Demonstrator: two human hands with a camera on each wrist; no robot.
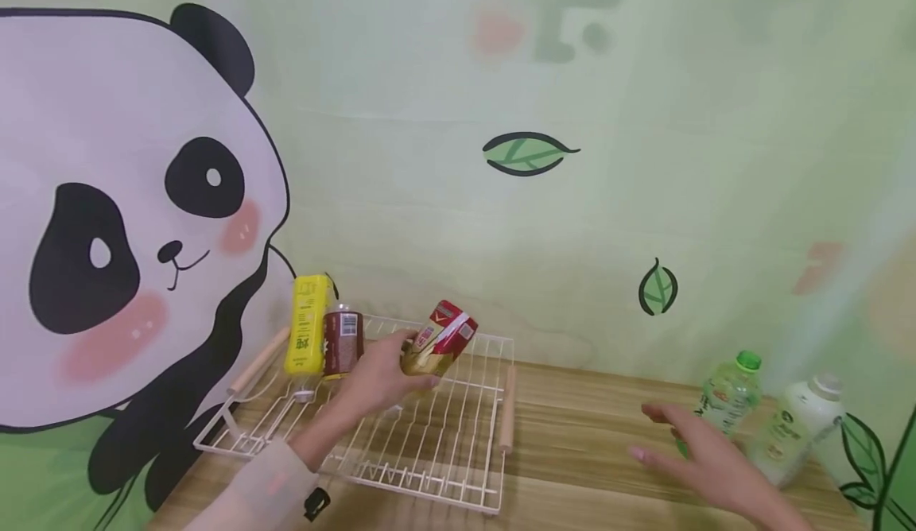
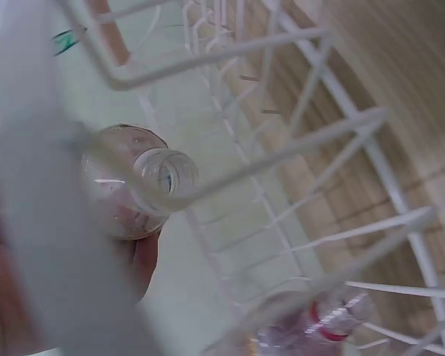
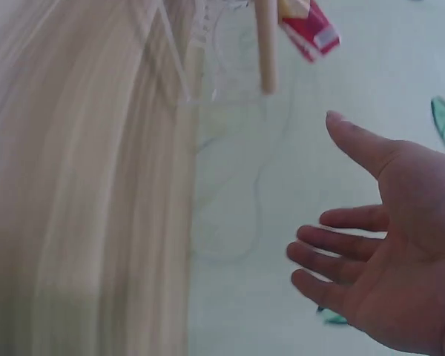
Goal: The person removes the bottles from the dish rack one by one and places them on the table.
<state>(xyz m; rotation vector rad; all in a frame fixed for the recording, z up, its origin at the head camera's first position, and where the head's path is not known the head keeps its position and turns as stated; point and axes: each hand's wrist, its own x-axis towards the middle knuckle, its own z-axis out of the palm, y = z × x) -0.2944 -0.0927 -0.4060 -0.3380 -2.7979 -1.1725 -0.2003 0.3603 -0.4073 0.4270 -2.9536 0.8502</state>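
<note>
My left hand (image 1: 382,372) grips a bottle with a red and gold label (image 1: 442,339), tilted over the white wire rack (image 1: 429,471). The left wrist view shows its clear neck (image 2: 167,178) with the mouth uncapped, seen through the wires. Just left of that hand, a dark red-labelled bottle (image 1: 343,344) and a yellow bottle (image 1: 309,324) stand neck-down in the rack. My right hand (image 1: 716,463) is held out with fingers spread and the palm bare (image 3: 400,274). It overlaps a green-capped bottle (image 1: 730,396) in the head view.
Beside the green-capped bottle stands a white bottle (image 1: 797,428) at the table's right end. Wooden handles (image 1: 508,410) flank the rack on the wood-grain table (image 1: 587,420). Behind is a pale green cloth backdrop (image 1: 401,197) with a panda print. A small black object (image 1: 316,504) lies near the left sleeve.
</note>
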